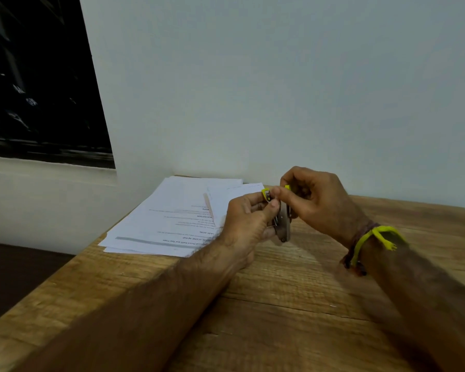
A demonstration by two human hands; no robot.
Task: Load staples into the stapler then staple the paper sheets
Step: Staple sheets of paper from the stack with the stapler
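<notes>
The loading step seems in hand. The left hand (249, 221) has its grip around the small yellow-and-metal stapler (283, 224), held above the wooden surface (279, 304). The right hand (320, 202) pinches its top end. Next move likely needs careful alignment of the staples; I cannot see them. Printed paper sheets (177, 216) lie at 10 o'clock, beyond the hands.

The stapler (283, 222) is largely covered by the left hand (249, 224) and the right hand (317, 202); only its metal underside and two yellow tips are exposed. Whether staples are seated in it cannot be determined. The near right corner of the paper sheets (172, 213) is concealed behind the left hand, and the printed text is too small to be read. The table (279, 304) is cut off by the bottom and right picture edges.
</notes>
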